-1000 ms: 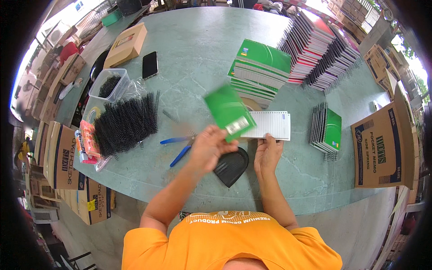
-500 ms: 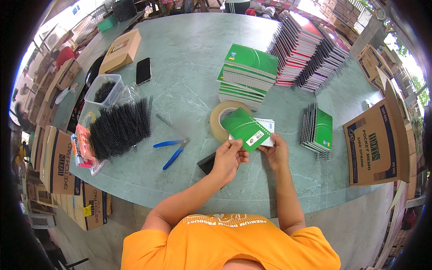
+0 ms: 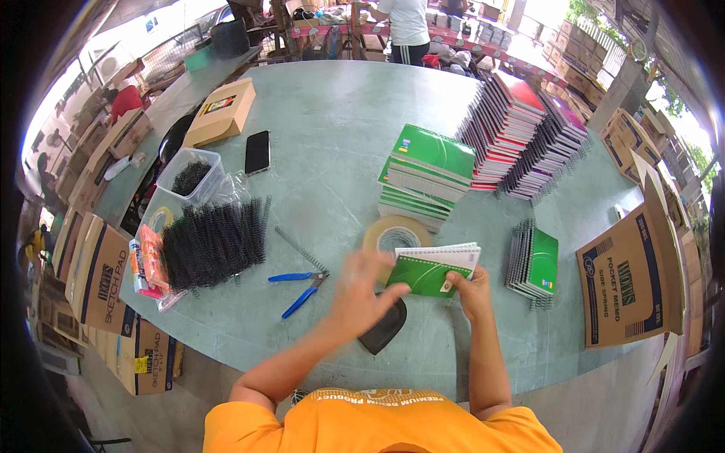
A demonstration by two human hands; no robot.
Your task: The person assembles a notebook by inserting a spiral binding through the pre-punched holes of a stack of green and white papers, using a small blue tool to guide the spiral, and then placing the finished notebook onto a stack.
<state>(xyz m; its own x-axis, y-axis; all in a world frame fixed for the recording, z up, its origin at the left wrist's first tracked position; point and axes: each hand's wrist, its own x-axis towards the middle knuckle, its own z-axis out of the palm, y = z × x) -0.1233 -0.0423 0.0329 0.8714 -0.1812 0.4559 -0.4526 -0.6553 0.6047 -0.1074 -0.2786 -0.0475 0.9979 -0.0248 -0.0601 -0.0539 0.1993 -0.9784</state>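
My right hand (image 3: 472, 293) grips a small green memo notebook (image 3: 423, 278) at its right end, thumb on the cover. White punched pages (image 3: 453, 255) stand out above the cover, and no coil shows along the row of holes. At the notebook's left end is my left hand (image 3: 361, 298), blurred by motion, thumb stretched apart from the fingers, nothing visibly held. Just behind the notebook lies a roll of clear tape (image 3: 371, 236). A flat black object (image 3: 385, 330) sits beside my left wrist, partly hidden. Blue-handled cutters (image 3: 306, 291) and a loose black coil (image 3: 300, 249) are to the left.
Many black coils (image 3: 215, 245) are heaped at left, near a plastic tub (image 3: 215, 180) and a phone (image 3: 257, 152). Green notebooks (image 3: 430, 162) are stacked behind the tape. Coil-bound ones (image 3: 544, 260) stand at right, near an open carton (image 3: 630, 275). Tall red notebook stacks (image 3: 506, 132) rise beyond.
The green cover, held tilted by both hands before, now lies level against the white pages in my right hand. My left hand has come off it and moved left. The view has tipped up.
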